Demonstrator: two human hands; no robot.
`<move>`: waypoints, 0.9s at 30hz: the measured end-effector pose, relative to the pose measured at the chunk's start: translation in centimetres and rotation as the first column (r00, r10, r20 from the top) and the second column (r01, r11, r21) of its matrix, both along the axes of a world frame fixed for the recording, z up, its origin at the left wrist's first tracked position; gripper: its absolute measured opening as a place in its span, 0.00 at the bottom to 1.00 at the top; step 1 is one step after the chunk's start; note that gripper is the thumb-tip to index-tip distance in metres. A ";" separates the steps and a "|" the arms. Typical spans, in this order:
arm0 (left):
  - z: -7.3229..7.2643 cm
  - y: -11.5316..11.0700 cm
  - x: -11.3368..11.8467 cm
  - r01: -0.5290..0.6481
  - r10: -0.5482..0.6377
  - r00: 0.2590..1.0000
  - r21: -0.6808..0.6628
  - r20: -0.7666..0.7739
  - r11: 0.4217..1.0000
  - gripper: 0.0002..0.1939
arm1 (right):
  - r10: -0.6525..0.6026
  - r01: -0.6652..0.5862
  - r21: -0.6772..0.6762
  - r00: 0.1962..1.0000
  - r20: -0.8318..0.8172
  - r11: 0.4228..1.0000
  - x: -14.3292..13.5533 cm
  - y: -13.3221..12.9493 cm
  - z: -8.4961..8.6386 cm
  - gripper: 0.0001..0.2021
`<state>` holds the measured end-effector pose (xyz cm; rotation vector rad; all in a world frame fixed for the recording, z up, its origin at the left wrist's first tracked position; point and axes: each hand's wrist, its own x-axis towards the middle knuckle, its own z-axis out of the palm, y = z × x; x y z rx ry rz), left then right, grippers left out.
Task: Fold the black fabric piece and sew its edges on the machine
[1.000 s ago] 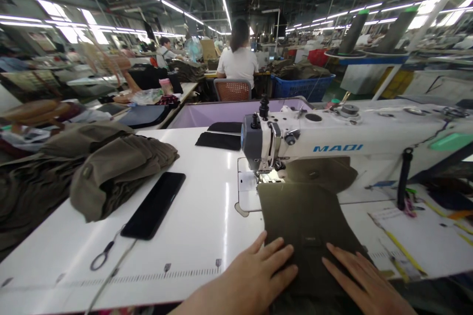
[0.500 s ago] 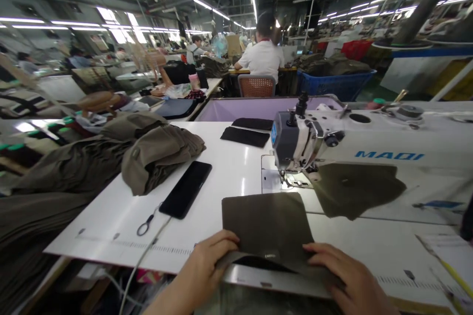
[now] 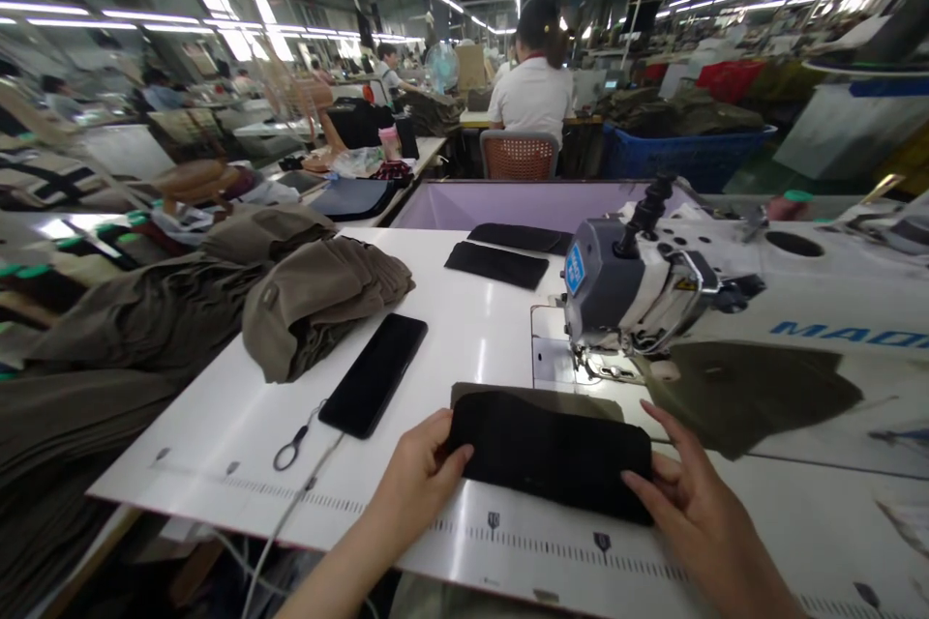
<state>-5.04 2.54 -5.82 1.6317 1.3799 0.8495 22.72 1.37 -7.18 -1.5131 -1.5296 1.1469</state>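
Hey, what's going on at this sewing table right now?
A person at a sewing machine holds a folded dark fabric piece flat on the white table, the left hand at one end and the right hand at the other. A phone and a heap of olive garments lie to the left.

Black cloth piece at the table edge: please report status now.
Left hand and right hand grip black cloth piece by its ends. It lies flat before sewing machine. Phone lies left, apart.
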 end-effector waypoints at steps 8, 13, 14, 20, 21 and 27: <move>-1.1 -0.4 -0.3 -0.102 0.101 0.993 0.011 0.065 0.995 0.28 | 0.064 -0.153 0.235 0.935 0.348 0.960 0.7 -0.5 0.4 0.10; -0.4 -0.4 -0.7 0.081 -0.065 0.992 0.152 -0.109 0.985 0.15 | 0.016 -0.200 0.315 0.865 0.502 0.928 0.6 -0.1 0.0 0.11; -0.3 -0.2 -0.7 0.081 -0.061 0.989 0.153 -0.131 0.985 0.14 | -0.021 -0.181 0.341 0.858 0.513 0.923 0.3 0.0 0.0 0.12; -0.9 0.6 -0.6 0.035 0.045 0.959 0.274 -0.281 0.961 0.11 | -0.061 -0.138 0.330 0.848 0.527 0.934 -0.5 0.1 -0.5 0.11; -1.1 0.6 -0.6 0.052 0.043 0.953 0.302 -0.301 0.952 0.11 | -0.051 -0.138 0.314 0.849 0.526 0.939 -0.4 0.1 -0.6 0.11; -1.2 0.8 -0.5 0.116 0.076 0.926 0.473 -0.369 0.873 0.13 | -0.042 -0.108 0.254 0.853 0.521 0.961 -0.2 0.1 -0.6 0.13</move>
